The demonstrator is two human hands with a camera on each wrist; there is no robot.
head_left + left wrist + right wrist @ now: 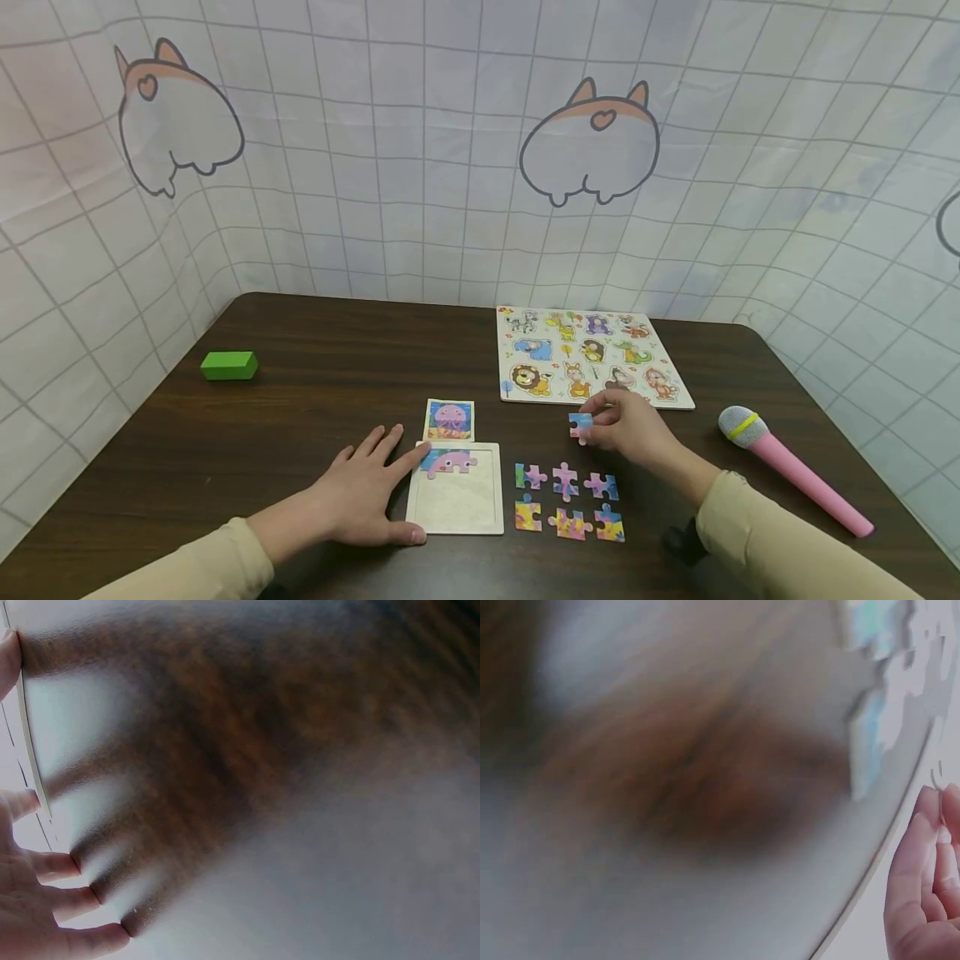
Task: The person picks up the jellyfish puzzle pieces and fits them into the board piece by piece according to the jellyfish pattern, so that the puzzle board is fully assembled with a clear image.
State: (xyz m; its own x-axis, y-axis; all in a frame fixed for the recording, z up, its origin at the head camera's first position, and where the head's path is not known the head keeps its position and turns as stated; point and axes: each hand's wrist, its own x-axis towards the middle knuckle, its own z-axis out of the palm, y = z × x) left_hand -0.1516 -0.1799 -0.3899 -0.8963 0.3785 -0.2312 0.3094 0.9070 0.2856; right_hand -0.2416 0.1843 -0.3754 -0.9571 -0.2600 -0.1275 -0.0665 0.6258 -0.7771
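My left hand (362, 492) lies spread on the table, its index finger and thumb touching the left edge of a white puzzle tray (454, 528). Joined pink-and-blue pieces (448, 462) fill part of the tray's top row. My right hand (628, 427) pinches a blue-and-pink jigsaw piece (579, 423) between thumb and fingers, right of the tray. Two rows of loose jigsaw pieces (566, 482) lie below that hand. Above the tray sits a small picture card (450, 421) of a pink jellyfish. Finger pinch shows at the edge of the right wrist view; the table is blurred there.
A white animal puzzle board (566, 350) lies at the back, just behind my right hand. At the right rests a pink toy microphone (802, 475). A green block (228, 365) is at the far left of the dark wooden table (337, 350). Patterned cloth surrounds the table.
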